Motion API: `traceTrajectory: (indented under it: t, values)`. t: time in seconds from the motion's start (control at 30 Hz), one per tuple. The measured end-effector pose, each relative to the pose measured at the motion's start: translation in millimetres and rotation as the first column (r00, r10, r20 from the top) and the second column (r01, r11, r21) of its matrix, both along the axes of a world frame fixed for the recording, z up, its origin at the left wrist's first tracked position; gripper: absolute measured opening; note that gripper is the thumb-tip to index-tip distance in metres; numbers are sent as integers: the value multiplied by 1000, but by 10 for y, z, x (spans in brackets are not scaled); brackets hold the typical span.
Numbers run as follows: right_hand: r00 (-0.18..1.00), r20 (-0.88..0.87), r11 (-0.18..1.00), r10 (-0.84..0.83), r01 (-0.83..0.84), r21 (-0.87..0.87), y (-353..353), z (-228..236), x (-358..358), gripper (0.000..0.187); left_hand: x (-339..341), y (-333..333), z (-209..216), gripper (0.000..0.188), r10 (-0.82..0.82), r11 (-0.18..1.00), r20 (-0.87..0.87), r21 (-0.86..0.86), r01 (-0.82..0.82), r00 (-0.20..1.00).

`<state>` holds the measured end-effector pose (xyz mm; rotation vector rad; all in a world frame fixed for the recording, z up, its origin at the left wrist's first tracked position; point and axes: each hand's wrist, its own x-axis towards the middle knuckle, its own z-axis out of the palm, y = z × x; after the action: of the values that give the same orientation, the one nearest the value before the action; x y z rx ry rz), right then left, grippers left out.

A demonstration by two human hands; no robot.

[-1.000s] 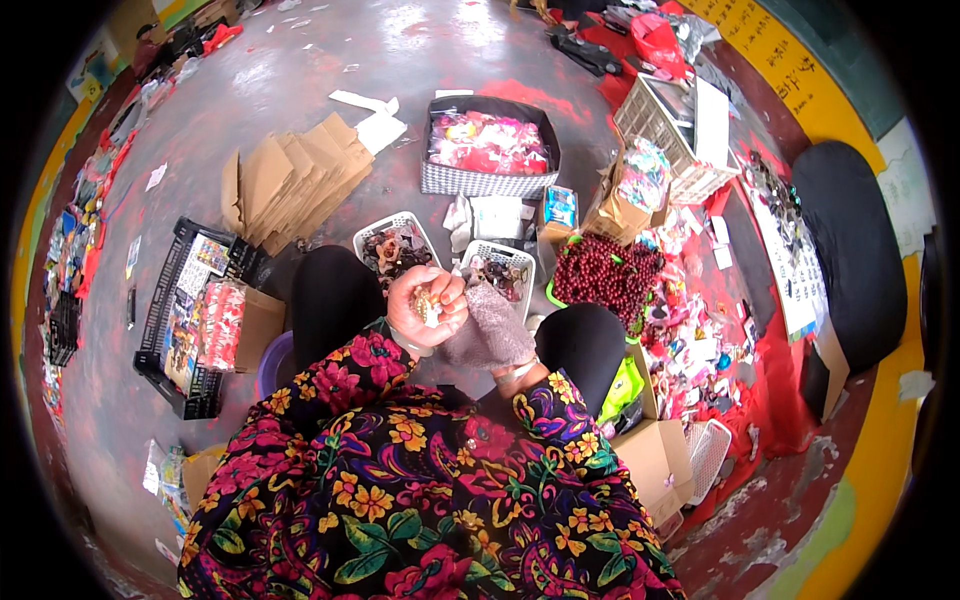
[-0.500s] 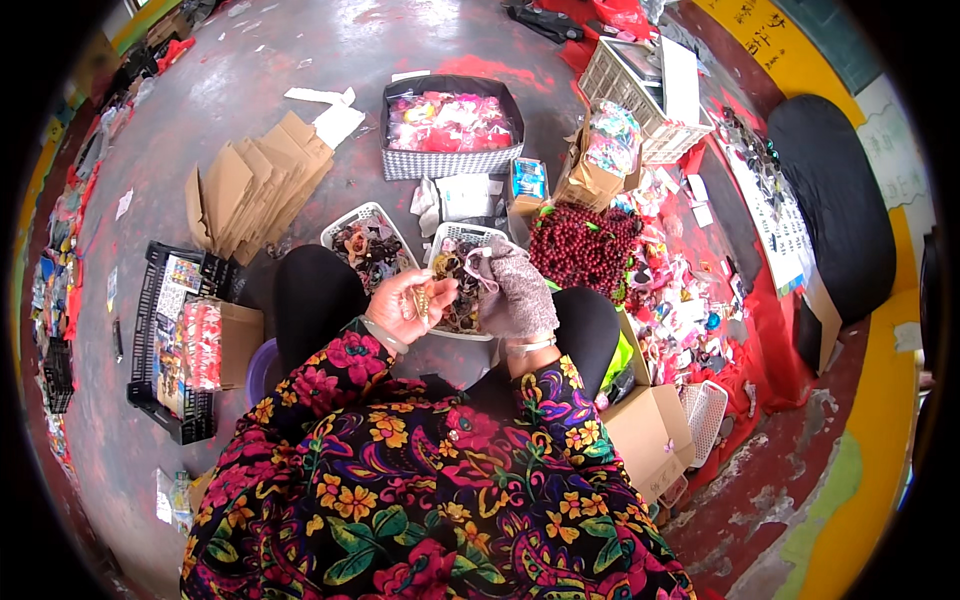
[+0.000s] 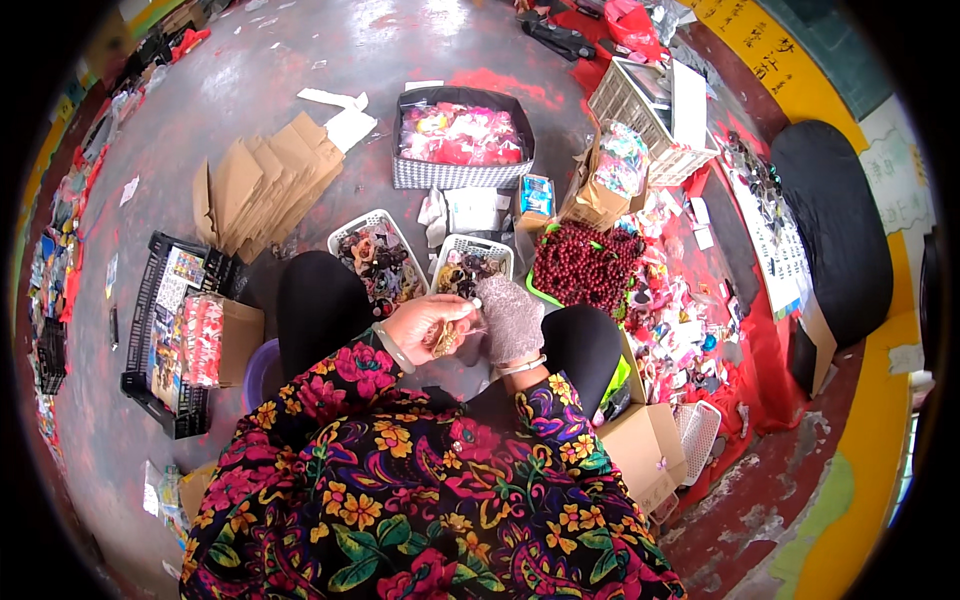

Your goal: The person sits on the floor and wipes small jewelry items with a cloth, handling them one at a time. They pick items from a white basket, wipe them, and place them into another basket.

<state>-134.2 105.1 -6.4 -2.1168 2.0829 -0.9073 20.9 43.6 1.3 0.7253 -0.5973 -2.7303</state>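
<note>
My bare left hand (image 3: pixel 422 328) is curled round a small gold-coloured ornament (image 3: pixel 443 340), whose exact kind is hard to make out. Close beside it is my right hand (image 3: pixel 512 318) in a fuzzy greyish-pink glove, its fingertips closed and meeting the left fingers. A small whitish, partly see-through bit (image 3: pixel 477 304) shows between the two hands; what the right fingers hold is unclear. Just beyond them stands a white basket (image 3: pixel 441 262) with dark and gold small pieces. To its left is another white basket (image 3: pixel 335 238), full of dark, mixed-colour small accessories.
Ahead sits a checked fabric bin (image 3: pixel 460 176) of pink bagged goods. On the right, dark red bead strings (image 3: pixel 588 262) fill a green tray beside scattered trinkets. Folded cardboard (image 3: pixel 265 185), a black crate (image 3: pixel 130 385) and a purple basin (image 3: pixel 262 372) lie left. An open carton (image 3: pixel 640 450) is near right.
Both hands have drawn back from the white basket toward my body. The gloved right hand has turned and come closer to the left, which still holds the gold ornament. The view has shifted slightly.
</note>
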Motion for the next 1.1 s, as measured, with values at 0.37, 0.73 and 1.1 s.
traceTrajectory:
  t: [0.37,0.73,1.1]
  values:
    - [895,385,974,225,-203,-97,-25,193,48,27,211,-137,72,22,51,997,-162,-52,-60,986]
    - [971,-98,976,217,-216,15,-60,578,55,20,222,-125,168,16,29,900,115,-436,25,993]
    - [942,-111,939,316,-328,-106,12,193,93,14,59,36,174,9,77,881,209,-473,32,975]
